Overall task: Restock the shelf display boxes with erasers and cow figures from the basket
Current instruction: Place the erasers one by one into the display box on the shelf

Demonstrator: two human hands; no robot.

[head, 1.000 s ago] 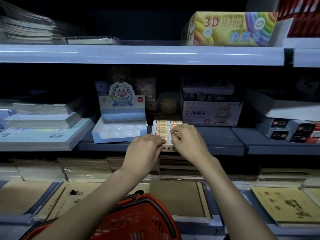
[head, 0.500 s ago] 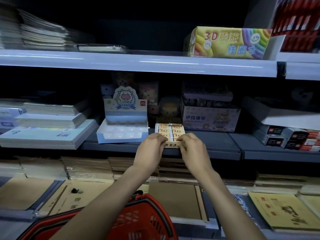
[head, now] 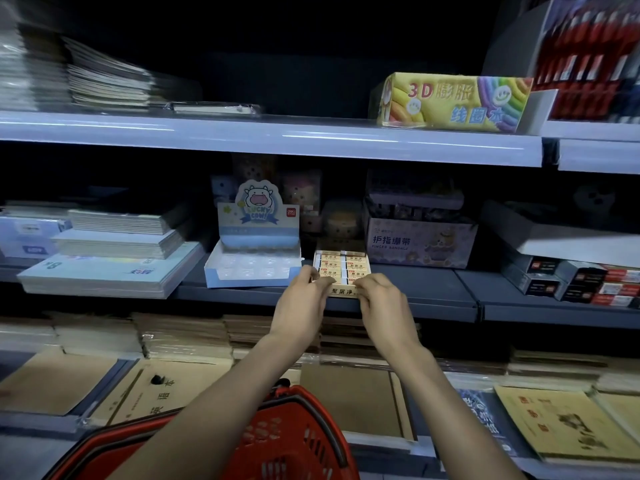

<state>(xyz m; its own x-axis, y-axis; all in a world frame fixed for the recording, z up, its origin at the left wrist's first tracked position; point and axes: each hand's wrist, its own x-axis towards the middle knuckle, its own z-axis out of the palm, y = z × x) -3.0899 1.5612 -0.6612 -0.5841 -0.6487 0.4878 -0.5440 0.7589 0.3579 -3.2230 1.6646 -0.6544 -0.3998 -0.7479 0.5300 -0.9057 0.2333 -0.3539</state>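
Two columns of erasers fill the eraser box on the middle shelf, so from the head view that half looks done. Just beside it on the left, the cow box shows only bare tray hollows. The cow figures are left to do, and none can be made out in the red basket below. The left hand and right hand flank the eraser box's front lip, fingers curled, pinching its two front corners.
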